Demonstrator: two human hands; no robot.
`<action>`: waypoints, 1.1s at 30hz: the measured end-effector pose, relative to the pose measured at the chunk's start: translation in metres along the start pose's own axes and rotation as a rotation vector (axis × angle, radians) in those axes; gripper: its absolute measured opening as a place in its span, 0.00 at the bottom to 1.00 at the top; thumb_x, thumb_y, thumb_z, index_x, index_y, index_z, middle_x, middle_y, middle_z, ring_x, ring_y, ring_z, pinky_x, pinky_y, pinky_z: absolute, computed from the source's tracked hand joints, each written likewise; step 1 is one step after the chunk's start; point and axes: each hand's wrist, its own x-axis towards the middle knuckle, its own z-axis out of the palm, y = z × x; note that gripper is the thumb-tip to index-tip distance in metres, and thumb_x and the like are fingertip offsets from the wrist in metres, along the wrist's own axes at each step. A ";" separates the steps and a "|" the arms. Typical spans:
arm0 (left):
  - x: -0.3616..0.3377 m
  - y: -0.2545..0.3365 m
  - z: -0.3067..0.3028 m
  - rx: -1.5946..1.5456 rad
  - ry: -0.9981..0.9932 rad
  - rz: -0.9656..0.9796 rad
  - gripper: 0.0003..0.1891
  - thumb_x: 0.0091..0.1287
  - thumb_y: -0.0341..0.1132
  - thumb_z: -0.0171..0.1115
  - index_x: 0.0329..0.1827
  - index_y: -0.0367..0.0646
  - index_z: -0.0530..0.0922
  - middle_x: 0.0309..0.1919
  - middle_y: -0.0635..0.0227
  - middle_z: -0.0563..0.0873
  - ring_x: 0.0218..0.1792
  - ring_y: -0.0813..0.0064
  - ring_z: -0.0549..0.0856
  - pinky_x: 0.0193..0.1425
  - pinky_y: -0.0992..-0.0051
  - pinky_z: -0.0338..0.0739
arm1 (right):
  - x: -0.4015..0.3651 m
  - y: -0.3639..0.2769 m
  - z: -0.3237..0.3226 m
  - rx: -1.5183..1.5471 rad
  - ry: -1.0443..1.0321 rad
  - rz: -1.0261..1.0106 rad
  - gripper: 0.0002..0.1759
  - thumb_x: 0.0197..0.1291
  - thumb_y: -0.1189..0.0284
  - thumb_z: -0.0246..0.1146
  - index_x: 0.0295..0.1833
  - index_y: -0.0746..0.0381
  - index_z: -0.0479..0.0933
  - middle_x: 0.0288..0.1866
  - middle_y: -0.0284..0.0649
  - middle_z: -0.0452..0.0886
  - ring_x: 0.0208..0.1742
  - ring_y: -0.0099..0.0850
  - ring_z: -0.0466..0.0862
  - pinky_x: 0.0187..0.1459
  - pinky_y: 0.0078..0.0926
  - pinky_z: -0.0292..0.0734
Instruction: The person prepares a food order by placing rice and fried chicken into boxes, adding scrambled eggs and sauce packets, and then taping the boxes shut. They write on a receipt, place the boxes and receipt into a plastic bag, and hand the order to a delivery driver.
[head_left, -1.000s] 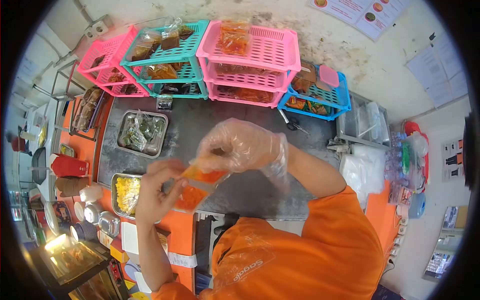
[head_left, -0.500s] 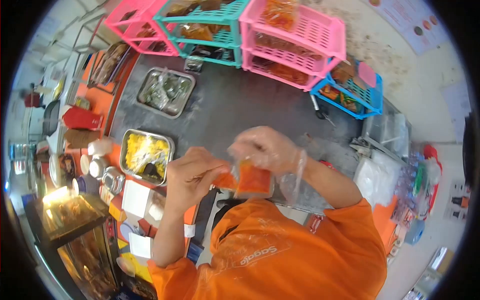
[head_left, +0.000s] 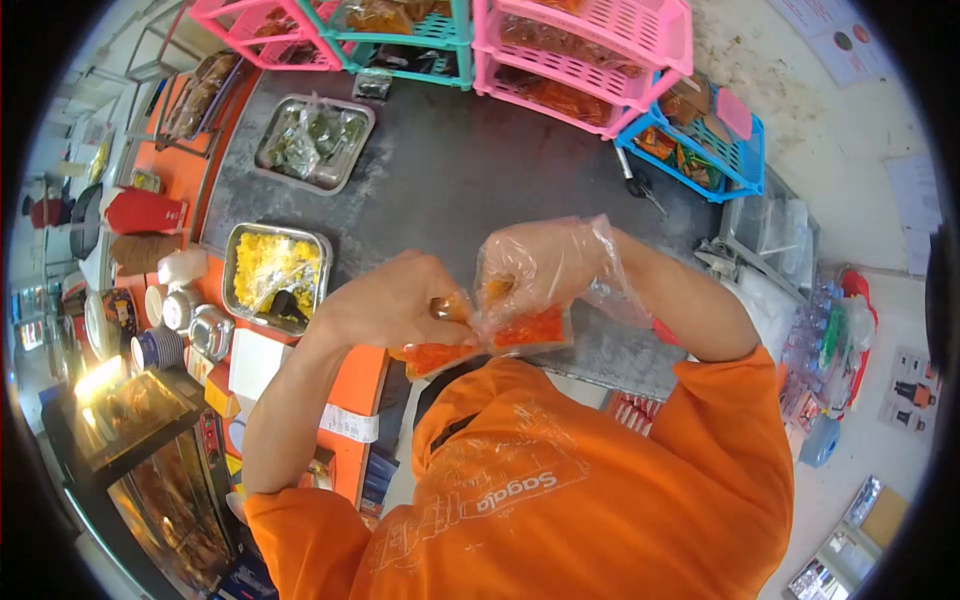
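My bare left hand (head_left: 392, 295) is closed in a pinch on the top of a small clear packet of red-orange sauce (head_left: 438, 357). My right hand (head_left: 535, 265), in a loose clear plastic glove, grips the top of a second sauce packet (head_left: 537, 328). Both packets hang side by side just in front of my orange shirt (head_left: 560, 470), by the counter's near edge, and their inner edges meet between my fists. Fingers cover the upper parts of the packets.
A metal tray of yellow rice (head_left: 262, 262) with a dark scoop and a tray of bagged greens (head_left: 305, 140) stand at left on the grey counter (head_left: 430, 170). Pink racks (head_left: 640, 55) and a blue basket (head_left: 740, 180) line the back. Scissors (head_left: 637, 185) lie near the basket.
Both hands have turned their wrists and come together, with elbows spread wider. The two packets have swung outward, so they now angle apart at the bottom. The view has shifted slightly.
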 end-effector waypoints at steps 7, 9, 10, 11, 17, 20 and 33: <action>0.006 -0.033 0.037 0.035 0.326 0.086 0.05 0.51 0.28 0.71 0.27 0.36 0.85 0.18 0.59 0.80 0.17 0.73 0.78 0.24 0.73 0.69 | -0.018 0.022 0.025 0.173 0.240 -0.106 0.25 0.63 0.55 0.64 0.23 0.65 0.79 0.15 0.31 0.70 0.19 0.21 0.67 0.22 0.30 0.64; 0.007 -0.030 0.049 -0.232 0.357 0.058 0.04 0.51 0.26 0.70 0.27 0.35 0.85 0.16 0.60 0.79 0.17 0.74 0.76 0.24 0.75 0.67 | -0.031 0.024 0.033 0.162 0.329 -0.154 0.24 0.63 0.55 0.65 0.24 0.65 0.80 0.16 0.31 0.73 0.19 0.21 0.67 0.22 0.30 0.65; 0.014 -0.025 0.051 -0.210 0.331 0.078 0.04 0.51 0.26 0.70 0.27 0.35 0.85 0.16 0.60 0.79 0.17 0.74 0.76 0.24 0.75 0.67 | -0.040 0.020 0.035 0.247 0.354 -0.080 0.23 0.62 0.56 0.65 0.25 0.66 0.80 0.17 0.32 0.74 0.20 0.21 0.68 0.22 0.31 0.65; 0.015 -0.020 0.054 -0.180 0.366 0.101 0.04 0.52 0.26 0.70 0.28 0.34 0.85 0.17 0.61 0.79 0.18 0.75 0.75 0.24 0.75 0.66 | -0.044 0.017 0.039 0.340 0.366 -0.015 0.22 0.61 0.57 0.66 0.26 0.66 0.81 0.18 0.34 0.76 0.20 0.22 0.70 0.23 0.31 0.66; 0.048 -0.001 0.047 0.197 0.330 0.412 0.04 0.55 0.27 0.66 0.32 0.38 0.85 0.24 0.56 0.83 0.23 0.59 0.82 0.28 0.66 0.72 | -0.049 0.036 0.043 -0.322 0.383 -0.122 0.26 0.64 0.52 0.60 0.28 0.67 0.81 0.20 0.43 0.78 0.21 0.32 0.74 0.27 0.36 0.69; 0.049 0.008 0.033 0.266 0.177 0.208 0.07 0.58 0.32 0.64 0.34 0.40 0.85 0.27 0.55 0.85 0.26 0.54 0.84 0.31 0.66 0.76 | -0.048 0.028 0.044 -0.231 0.266 0.029 0.30 0.68 0.51 0.55 0.26 0.68 0.77 0.18 0.46 0.74 0.20 0.35 0.71 0.27 0.37 0.69; 0.030 -0.021 0.074 -0.536 0.423 0.372 0.03 0.65 0.23 0.65 0.36 0.33 0.85 0.27 0.64 0.89 0.28 0.84 0.84 0.32 0.82 0.78 | -0.042 0.039 0.065 0.332 0.499 -0.362 0.16 0.65 0.69 0.64 0.26 0.66 0.75 0.19 0.40 0.69 0.22 0.30 0.68 0.27 0.30 0.64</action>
